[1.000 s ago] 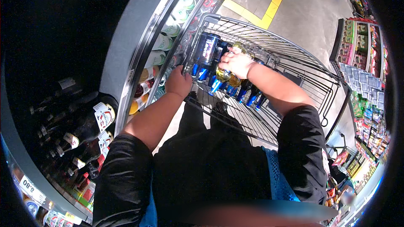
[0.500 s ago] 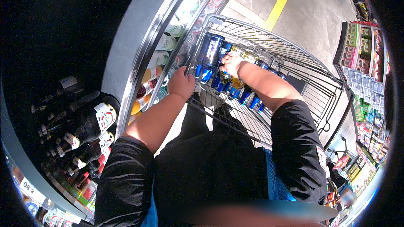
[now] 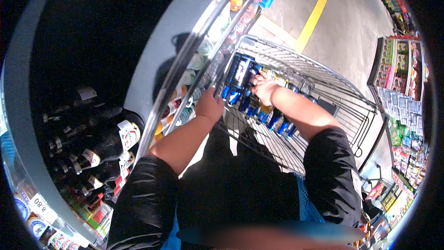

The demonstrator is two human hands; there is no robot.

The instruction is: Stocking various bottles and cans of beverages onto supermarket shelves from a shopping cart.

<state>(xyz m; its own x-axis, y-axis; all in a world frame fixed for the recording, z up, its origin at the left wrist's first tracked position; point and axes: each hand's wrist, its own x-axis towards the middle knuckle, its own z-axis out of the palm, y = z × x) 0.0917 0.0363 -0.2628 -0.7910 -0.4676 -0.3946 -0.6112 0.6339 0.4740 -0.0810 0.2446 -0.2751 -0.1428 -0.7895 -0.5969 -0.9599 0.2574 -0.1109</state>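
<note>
In front of me a wire shopping cart (image 3: 323, 67) holds several blue cans and gold-topped bottles. My left hand (image 3: 209, 106) is closed round the cart's near left rim. Inside the basket my right hand (image 3: 265, 89) reaches over the drinks with its fingers apart, at the tops of the bottles. A large dark blue can (image 3: 241, 71) stands just left of those fingers. Smaller blue cans (image 3: 263, 116) lie in a row below and right of it, partly under my right hand and forearm. Whether my fingertips touch a bottle is hard to make out.
Along my left runs a refrigerated shelf (image 3: 171, 41) with a grey edge. Dark bottles (image 3: 104, 153) lie on its lower left part, and cans and bottles line its inner rows. A yellow line (image 3: 316, 11) crosses the floor beyond the cart. Stocked shelves (image 3: 397, 65) stand at the right.
The view has shifted, so shelf, cart and hands all appear slightly lower and further right. Both hands keep nearly the same places on and in the cart.
</note>
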